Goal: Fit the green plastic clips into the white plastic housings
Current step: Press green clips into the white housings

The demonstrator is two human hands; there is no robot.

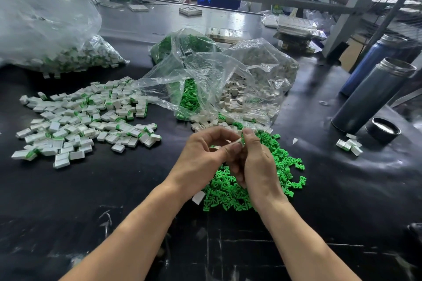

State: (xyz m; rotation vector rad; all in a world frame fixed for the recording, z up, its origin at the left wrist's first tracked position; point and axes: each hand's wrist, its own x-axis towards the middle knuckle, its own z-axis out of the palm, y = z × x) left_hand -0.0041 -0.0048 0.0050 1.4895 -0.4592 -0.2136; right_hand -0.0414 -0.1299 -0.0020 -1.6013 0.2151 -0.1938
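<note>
Left hand (206,151): fingers curled, pinching a small white plastic housing (237,142)
Right hand (255,157): fingertips pinch the same housing
Loose green plastic clips (230,194): heaped under both hands
Finished white-and-green pieces (86,116): 10 o'clock

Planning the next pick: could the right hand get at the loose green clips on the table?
Probably yes: the green clips lie uncovered right under the right hand, though it is pinching a white housing with the left hand.
</note>
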